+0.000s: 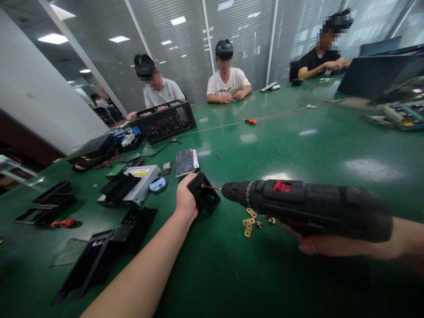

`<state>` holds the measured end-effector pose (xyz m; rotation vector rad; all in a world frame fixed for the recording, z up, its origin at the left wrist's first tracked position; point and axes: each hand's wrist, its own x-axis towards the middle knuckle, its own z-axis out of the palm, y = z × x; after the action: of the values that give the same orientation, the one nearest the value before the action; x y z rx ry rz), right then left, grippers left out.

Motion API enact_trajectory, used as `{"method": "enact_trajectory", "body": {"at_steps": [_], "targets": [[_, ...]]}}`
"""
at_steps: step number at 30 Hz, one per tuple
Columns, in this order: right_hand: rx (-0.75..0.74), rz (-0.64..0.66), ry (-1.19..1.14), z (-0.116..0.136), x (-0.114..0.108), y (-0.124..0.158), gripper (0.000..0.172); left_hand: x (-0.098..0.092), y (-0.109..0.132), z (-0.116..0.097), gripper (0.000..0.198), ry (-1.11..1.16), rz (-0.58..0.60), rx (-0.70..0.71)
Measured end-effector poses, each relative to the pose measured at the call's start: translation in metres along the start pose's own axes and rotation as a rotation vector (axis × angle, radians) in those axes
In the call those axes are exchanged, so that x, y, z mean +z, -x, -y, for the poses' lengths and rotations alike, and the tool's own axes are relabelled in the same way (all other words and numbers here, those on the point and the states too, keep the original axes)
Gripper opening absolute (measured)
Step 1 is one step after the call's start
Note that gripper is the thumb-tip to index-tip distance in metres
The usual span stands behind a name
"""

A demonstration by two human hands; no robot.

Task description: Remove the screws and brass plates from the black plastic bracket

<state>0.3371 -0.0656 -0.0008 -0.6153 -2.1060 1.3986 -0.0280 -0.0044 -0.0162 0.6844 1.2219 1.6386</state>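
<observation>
My left hand (185, 198) grips a small black plastic bracket (205, 194) standing on the green table (298, 145). My right hand (331, 245) is wrapped under a black cordless drill (308, 205) with a red switch. The drill's bit points left and touches the bracket's side. Several small brass plates and screws (250, 221) lie on the table just below the drill's chuck.
Black plastic parts (99, 260) and a silver drive (139, 183) lie at left, with a blue round item (158, 184) and a phone-like device (185, 162). An open computer case (164, 120) stands farther back. Three people sit at the far side. An orange screwdriver (250, 121) lies mid-table.
</observation>
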Motion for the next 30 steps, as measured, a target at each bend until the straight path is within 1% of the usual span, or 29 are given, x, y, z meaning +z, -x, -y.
{"method": "enact_trajectory", "body": {"at_steps": [2, 3, 4, 5, 6, 9, 11, 13, 15, 17, 19, 20, 24, 25, 28, 30], "targets": [[-0.067, -0.033, 0.029, 0.006, 0.0, -0.002, 0.057, 0.001, 0.0, 0.0, 0.026, 0.001, -0.001, 0.015], [-0.076, -0.039, 0.048, 0.008, 0.001, -0.002, 0.047, 0.001, 0.001, 0.0, 0.025, 0.001, 0.002, 0.02], [-0.063, -0.039, 0.068, 0.01, 0.001, -0.002, 0.043, 0.001, 0.001, 0.0, 0.025, 0.001, 0.004, 0.022], [-0.034, -0.034, 0.091, 0.011, 0.002, -0.001, 0.045, 0.001, 0.001, 0.0, 0.025, 0.001, 0.005, 0.021], [0.001, -0.031, 0.114, 0.01, 0.002, 0.0, 0.053, 0.001, 0.001, 0.0, 0.025, 0.002, 0.005, 0.017], [0.064, -0.107, 0.183, 0.001, 0.001, 0.007, 0.085, 0.0, 0.001, 0.001, 0.026, 0.006, -0.002, 0.009], [0.025, -0.137, 0.181, -0.007, 0.0, 0.011, 0.099, 0.0, 0.001, 0.0, 0.026, 0.005, -0.001, 0.008], [-0.024, -0.125, 0.161, -0.013, 0.001, 0.014, 0.106, 0.0, 0.002, 0.0, 0.026, 0.002, -0.001, 0.01], [-0.002, -0.157, 0.139, -0.015, 0.003, 0.016, 0.105, 0.001, 0.003, -0.001, 0.026, 0.003, -0.005, 0.014], [0.077, -0.225, 0.123, -0.013, 0.007, 0.017, 0.099, 0.001, 0.003, -0.001, 0.025, 0.007, -0.006, 0.021], [0.127, -0.248, 0.116, -0.012, 0.008, 0.018, 0.094, 0.001, 0.003, -0.002, 0.025, 0.006, 0.0, 0.025], [0.12, -0.234, 0.123, -0.012, 0.008, 0.018, 0.094, 0.001, 0.003, -0.002, 0.025, 0.003, 0.005, 0.024], [-0.009, -0.124, 0.171, -0.013, 0.002, 0.016, 0.1, 0.0, 0.003, -0.001, 0.025, 0.004, 0.014, 0.028], [0.023, -0.133, 0.171, -0.012, 0.002, 0.017, 0.099, 0.0, 0.003, 0.0, 0.025, 0.007, 0.012, 0.033], [0.179, -0.195, 0.129, -0.006, 0.005, 0.021, 0.096, 0.0, 0.003, 0.0, 0.024, 0.004, 0.003, 0.041], [0.204, -0.224, 0.115, -0.003, 0.009, 0.023, 0.095, -0.001, 0.002, 0.001, 0.024, -0.004, -0.001, 0.042]]}}
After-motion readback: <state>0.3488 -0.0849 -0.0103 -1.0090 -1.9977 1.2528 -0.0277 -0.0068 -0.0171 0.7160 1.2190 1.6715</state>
